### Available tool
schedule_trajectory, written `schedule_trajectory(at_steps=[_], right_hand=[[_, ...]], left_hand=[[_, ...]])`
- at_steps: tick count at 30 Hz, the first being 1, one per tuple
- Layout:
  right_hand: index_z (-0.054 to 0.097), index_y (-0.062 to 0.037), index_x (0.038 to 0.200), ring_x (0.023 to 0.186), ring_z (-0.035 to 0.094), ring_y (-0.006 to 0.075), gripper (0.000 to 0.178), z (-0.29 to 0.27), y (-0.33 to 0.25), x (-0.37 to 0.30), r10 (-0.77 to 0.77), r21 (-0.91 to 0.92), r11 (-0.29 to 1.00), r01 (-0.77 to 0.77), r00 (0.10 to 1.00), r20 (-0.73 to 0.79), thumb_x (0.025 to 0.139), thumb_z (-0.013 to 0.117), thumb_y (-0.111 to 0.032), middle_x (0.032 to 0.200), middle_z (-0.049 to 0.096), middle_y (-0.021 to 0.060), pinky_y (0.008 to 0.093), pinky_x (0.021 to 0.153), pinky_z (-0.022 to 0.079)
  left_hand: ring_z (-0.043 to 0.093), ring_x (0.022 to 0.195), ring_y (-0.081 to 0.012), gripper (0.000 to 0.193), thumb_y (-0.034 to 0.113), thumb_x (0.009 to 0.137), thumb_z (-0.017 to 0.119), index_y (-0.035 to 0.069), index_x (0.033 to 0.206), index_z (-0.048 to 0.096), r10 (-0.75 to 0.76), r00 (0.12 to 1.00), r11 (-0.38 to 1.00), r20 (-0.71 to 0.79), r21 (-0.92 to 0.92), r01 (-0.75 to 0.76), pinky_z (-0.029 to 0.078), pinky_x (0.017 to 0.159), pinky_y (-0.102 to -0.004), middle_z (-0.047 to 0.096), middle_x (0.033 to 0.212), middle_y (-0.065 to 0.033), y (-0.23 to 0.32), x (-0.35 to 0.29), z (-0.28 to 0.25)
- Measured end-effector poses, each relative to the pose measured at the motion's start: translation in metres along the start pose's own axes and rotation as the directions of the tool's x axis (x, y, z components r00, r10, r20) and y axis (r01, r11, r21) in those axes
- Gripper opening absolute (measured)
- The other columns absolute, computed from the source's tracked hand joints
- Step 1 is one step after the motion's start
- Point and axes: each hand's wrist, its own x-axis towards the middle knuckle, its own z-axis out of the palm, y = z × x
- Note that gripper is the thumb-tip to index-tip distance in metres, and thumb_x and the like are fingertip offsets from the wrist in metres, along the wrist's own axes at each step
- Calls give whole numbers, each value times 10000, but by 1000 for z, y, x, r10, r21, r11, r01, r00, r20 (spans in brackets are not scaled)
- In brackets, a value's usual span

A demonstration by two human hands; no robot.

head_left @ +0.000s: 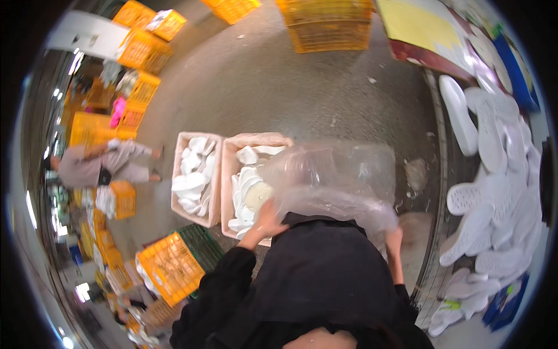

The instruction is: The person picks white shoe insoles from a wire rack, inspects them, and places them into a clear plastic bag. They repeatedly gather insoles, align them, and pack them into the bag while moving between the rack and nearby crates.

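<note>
A large clear plastic bag (343, 174) is spread in front of my lap, partly smeared by motion. My right hand (394, 237) is closed on its near right edge, the fingertips partly hidden by the film. My left hand (268, 220) is at the bag's near left edge, its fingers bent against the film and blurred. Just beyond that hand, a pink-lined bin (256, 139) holds white foam shoe soles (247, 183); the bag covers part of its right side. A second pink-lined bin (218, 174) with more white soles stands against it on the left.
White soles (494, 151) are heaped on a worktable along the right. Yellow crates (328, 29) stand at the far side, and another yellow crate (171, 267) lies by a green crate (200, 247) at near left. A person (99, 163) walks at left. Plastic scraps (415, 174) lie on the floor.
</note>
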Motion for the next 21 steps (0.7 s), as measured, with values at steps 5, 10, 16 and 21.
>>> schedule_trajectory(at_steps=[5, 10, 16, 21], right_hand=[[599, -16, 1066, 838, 616, 169, 247, 24, -201, 90, 31, 810, 539, -233, 966, 257, 905, 573, -201, 920, 643, 51, 318, 756, 511], [528, 28, 1196, 941, 612, 349, 505, -92, -266, 121, -454, -562, 575, 594, 804, 385, 728, 676, -89, 1077, 609, 182, 380, 811, 503], [491, -64, 1317, 1130, 565, 341, 470, -249, -294, 294, -704, -964, 245, 100, 702, -107, 853, 542, -118, 1269, 568, 188, 392, 933, 446], [503, 9, 1284, 1101, 576, 344, 502, -158, -188, 257, -882, -894, 298, 335, 454, -125, 818, 606, -146, 1204, 589, 218, 396, 913, 452]], left_hand=[[402, 1285, -396, 1106, 336, 679, 743, -13, 1485, 72, 131, 881, 987, -455, -24, -159, 291, 1089, -462, 435, 1348, -271, 138, 181, -29], [670, 826, -330, 142, 109, 751, 571, 71, 796, 700, -71, 940, 992, -333, 74, 102, 529, 699, -459, 684, 823, -150, 78, 246, -86], [593, 1009, -383, 375, 144, 759, 631, 28, 1112, 579, -1, 714, 996, -700, -67, -65, 473, 908, -433, 651, 1009, -172, -13, 285, -274], [457, 1133, -314, 551, -10, 757, 598, 9, 1271, 401, -163, 705, 808, -690, -503, -305, 360, 974, -391, 493, 1198, -177, -17, 223, -187]])
